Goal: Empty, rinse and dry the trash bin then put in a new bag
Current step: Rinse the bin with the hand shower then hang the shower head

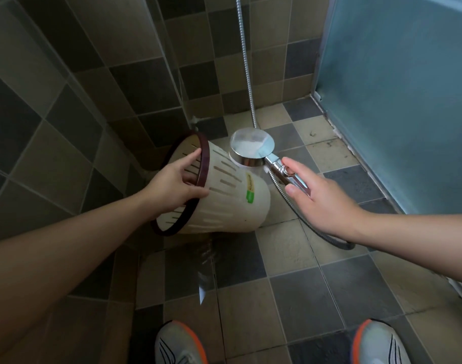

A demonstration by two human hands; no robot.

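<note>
A cream slotted trash bin (240, 206) with a dark maroon rim lies tilted on its side above the tiled floor, its mouth facing left toward me. My left hand (177, 182) grips its rim, fingers inside the mouth and thumb outside. A chrome shower head (252, 148) hangs face up just over the bin's base, and its handle (287, 174) points to the right. My right hand (319, 195) holds that handle loosely, with the fingers spread along it. Water runs over the floor below the bin.
A metal shower hose (247, 61) drops down the back tiled wall and loops across the floor at the right. A frosted blue glass door (408, 101) closes off the right side. Tiled walls stand left and behind. My two shoes (180, 342) are at the bottom edge.
</note>
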